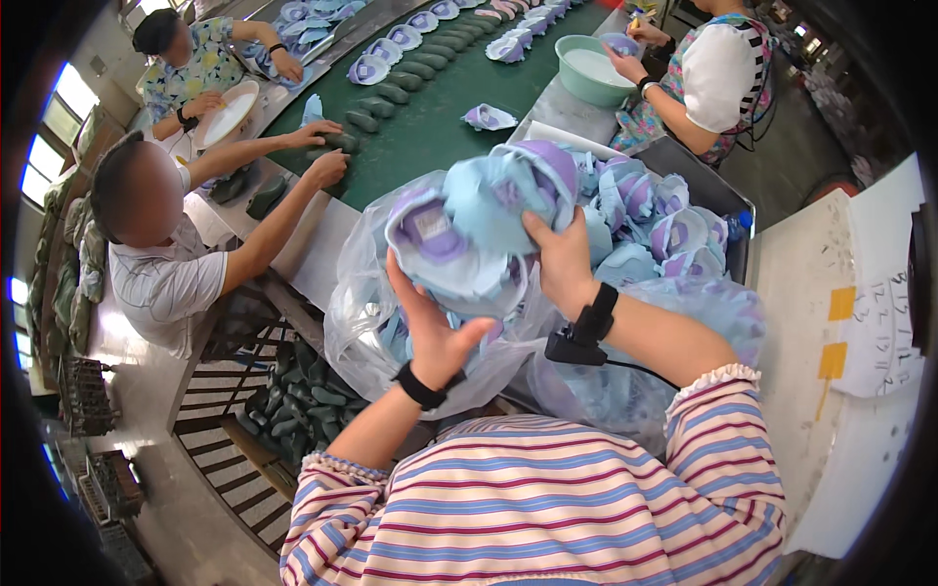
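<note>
My right hand [565, 256] grips a bunch of light blue and purple shoe uppers [493, 200], thumb on the front. The bunch hangs over an open clear plastic bag [354, 308] that holds more of the same pieces. My left hand [430, 327] is open, thumb stretched wide, its fingers against the edge of an upper with a purple inside and a white label [430, 227]. Whether that upper belongs to the bunch I cannot tell. Both my wrists wear black bands.
A grey bin [741, 256] of uppers stands right of the bag. Beyond runs a green conveyor [440, 107] with rows of uppers and dark green shoe lasts [415, 70]. Co-workers sit on both sides. A slatted rack [210, 415] with more lasts is at lower left; a green basin [594, 73] stands far right.
</note>
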Available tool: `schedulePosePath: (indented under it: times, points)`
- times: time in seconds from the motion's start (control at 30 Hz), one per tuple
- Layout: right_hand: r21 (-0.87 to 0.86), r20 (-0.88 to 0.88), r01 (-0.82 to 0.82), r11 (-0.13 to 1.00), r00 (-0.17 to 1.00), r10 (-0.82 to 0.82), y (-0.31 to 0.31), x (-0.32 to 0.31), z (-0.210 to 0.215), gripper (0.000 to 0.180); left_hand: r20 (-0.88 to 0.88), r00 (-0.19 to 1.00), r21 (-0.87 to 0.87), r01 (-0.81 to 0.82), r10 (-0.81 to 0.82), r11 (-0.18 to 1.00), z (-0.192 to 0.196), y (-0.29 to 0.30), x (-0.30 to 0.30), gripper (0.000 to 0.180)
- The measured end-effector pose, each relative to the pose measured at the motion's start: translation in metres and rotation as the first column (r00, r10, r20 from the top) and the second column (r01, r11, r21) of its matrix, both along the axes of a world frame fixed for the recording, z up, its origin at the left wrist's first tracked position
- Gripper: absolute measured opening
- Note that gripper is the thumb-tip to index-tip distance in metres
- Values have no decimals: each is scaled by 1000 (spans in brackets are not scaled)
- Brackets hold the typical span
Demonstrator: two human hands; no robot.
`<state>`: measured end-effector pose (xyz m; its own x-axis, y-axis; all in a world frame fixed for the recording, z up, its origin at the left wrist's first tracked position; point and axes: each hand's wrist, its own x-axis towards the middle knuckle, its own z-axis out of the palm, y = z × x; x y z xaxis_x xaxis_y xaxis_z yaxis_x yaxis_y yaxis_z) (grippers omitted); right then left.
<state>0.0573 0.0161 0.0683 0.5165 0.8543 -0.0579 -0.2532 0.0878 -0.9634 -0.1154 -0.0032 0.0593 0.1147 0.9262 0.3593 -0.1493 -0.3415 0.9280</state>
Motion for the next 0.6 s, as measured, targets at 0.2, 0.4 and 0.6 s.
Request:
schedulePosePath:
  times: [0.2,0.4,0.6]
  points:
    - [157,771,-241,958,636,34,-29,-17,6,47,340,940,-403,162,-17,901,8,39,-4,96]
    - [133,923,-386,913,384,28,-9,8,28,29,305,952,-403,106,25,909,10,70,-20,84]
    - [412,911,-517,750,226,-345,2,56,70,18,-125,984,-125,112,-128,986,18,95,-62,83]
